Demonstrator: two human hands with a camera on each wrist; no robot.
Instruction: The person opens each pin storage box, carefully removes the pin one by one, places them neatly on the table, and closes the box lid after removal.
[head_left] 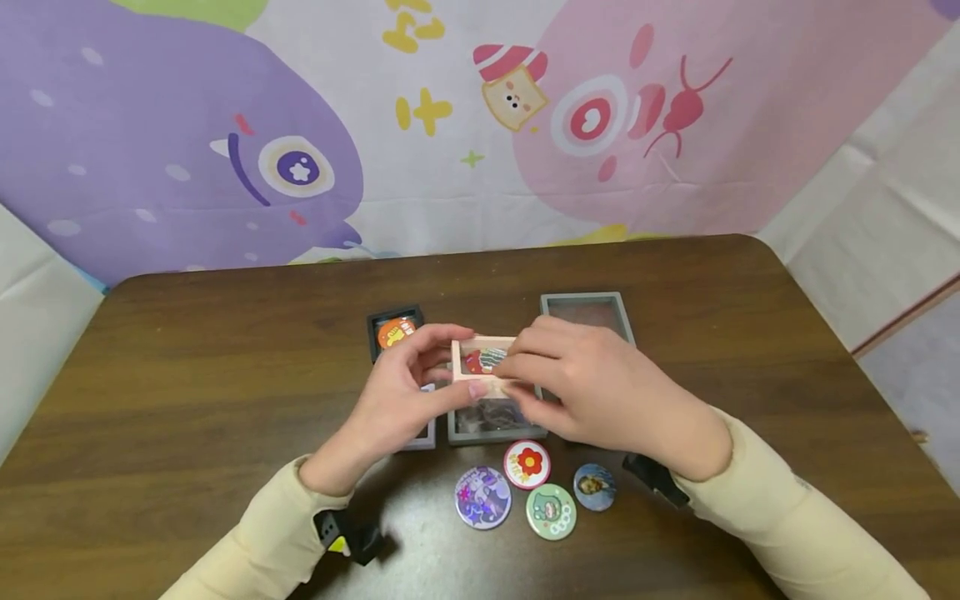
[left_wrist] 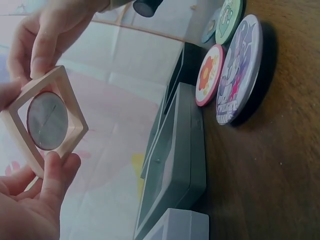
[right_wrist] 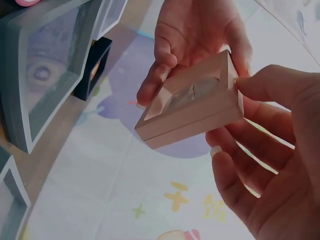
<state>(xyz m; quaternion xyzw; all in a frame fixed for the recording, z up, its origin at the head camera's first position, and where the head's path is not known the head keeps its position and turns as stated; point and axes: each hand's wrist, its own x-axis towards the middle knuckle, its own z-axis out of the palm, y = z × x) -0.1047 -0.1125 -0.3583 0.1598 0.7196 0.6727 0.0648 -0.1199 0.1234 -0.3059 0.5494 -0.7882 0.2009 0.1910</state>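
Above the table's middle, both hands hold a small beige square frame with a round badge seen through its clear window. My left hand pinches its left side between thumb and fingers. My right hand grips its right side. In the left wrist view the frame stands on a corner, the left thumb under it and the other hand's fingers on top. The right wrist view shows the frame edge-on between the two hands.
A grey frame lies beneath the hands, a larger grey one behind right, and a small pale one at left. A black frame with an orange badge sits back left. Several loose badges, including a purple badge and a flower badge, lie at the front.
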